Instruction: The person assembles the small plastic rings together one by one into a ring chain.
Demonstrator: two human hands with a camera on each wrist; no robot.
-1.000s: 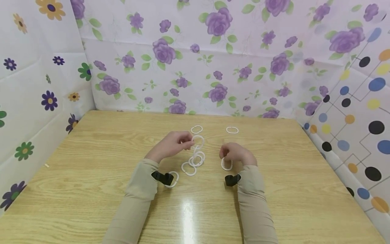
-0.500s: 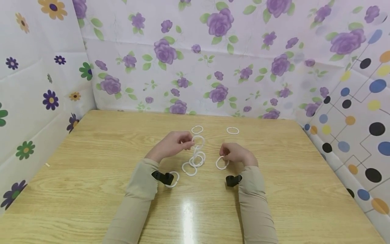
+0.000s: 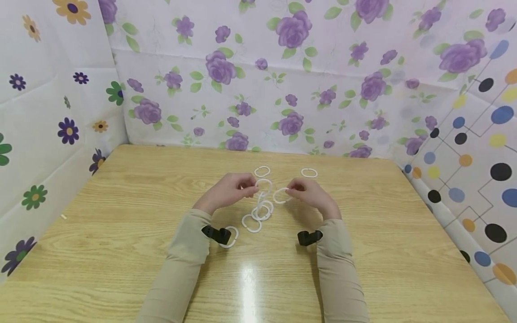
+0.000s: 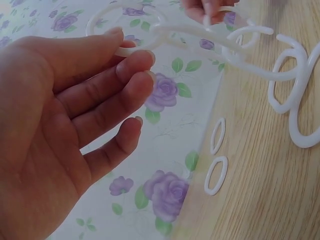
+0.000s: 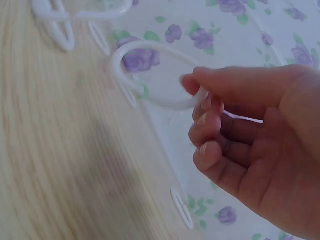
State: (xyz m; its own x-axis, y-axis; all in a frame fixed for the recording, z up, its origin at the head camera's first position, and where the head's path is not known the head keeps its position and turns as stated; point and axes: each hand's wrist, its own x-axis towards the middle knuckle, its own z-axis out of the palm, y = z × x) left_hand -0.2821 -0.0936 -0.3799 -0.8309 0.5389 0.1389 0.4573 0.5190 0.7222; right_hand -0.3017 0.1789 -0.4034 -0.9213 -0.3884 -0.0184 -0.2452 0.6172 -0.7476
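Note:
My left hand [image 3: 232, 190] pinches a white plastic ring [image 3: 264, 180] between thumb and fingertips, raised over the wooden table. From it hangs a chain of linked white rings [image 4: 300, 65], its lower end lying on the tabletop. Facing it, my right hand [image 3: 313, 195] pinches a single white ring [image 5: 117, 65] by one side, held up off the table. That ring is close to the right of the chain in the head view. Its far end points toward the left hand.
Two loose white rings lie farther back, one ring [image 3: 262, 167] behind the left hand and another ring [image 3: 309, 169] behind the right. A third ring [image 3: 236, 237] is partly covered by the left wrist camera [image 3: 218, 235]. Flowered cloth [image 3: 181, 116] rises at the table's back edge.
My right hand has lifted its ring off the table and brought it up and left toward the chain. The left hand stays in place with its ring.

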